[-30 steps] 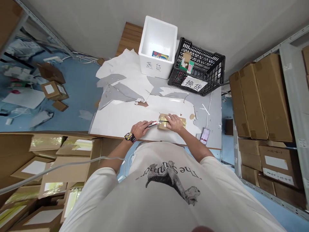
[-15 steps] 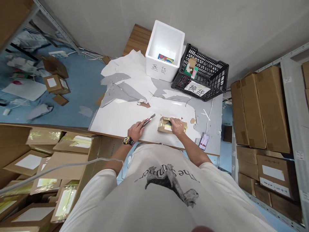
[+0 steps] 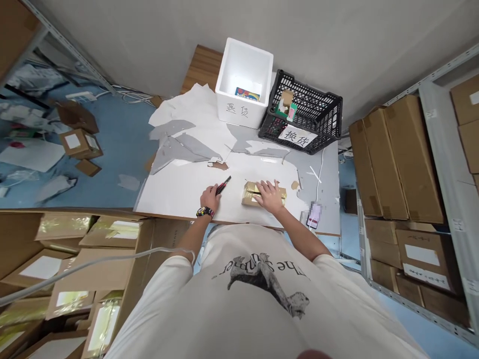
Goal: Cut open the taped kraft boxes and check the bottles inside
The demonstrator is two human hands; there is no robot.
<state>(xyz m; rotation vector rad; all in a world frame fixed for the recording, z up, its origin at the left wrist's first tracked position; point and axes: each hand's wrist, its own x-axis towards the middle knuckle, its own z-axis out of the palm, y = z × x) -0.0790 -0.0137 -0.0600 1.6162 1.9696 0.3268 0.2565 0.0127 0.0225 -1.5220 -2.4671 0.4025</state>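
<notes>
My left hand [image 3: 210, 198] is closed around a box cutter [image 3: 223, 185] with red on its handle, its tip pointing up and away to the right, just above the white table surface. A small cardboard box [image 3: 248, 196] with yellowish tape lies to the right of it. My right hand [image 3: 270, 197] rests on top of this box, fingers spread. A narrow dark gap shows in the box top beside the fingers. What is inside is hidden.
A white foam box [image 3: 239, 112] and a black plastic crate [image 3: 303, 119] stand at the table's back. Torn paper [image 3: 187, 144] covers the left side; a phone [image 3: 314, 215] lies right. Cartons fill a large box [image 3: 144, 244] at left and the shelf [image 3: 415, 164] at right.
My right hand has moved from gripping the box's opened top to lying spread over it, and the opening has narrowed. My left hand still holds the box cutter. The view has shifted slightly.
</notes>
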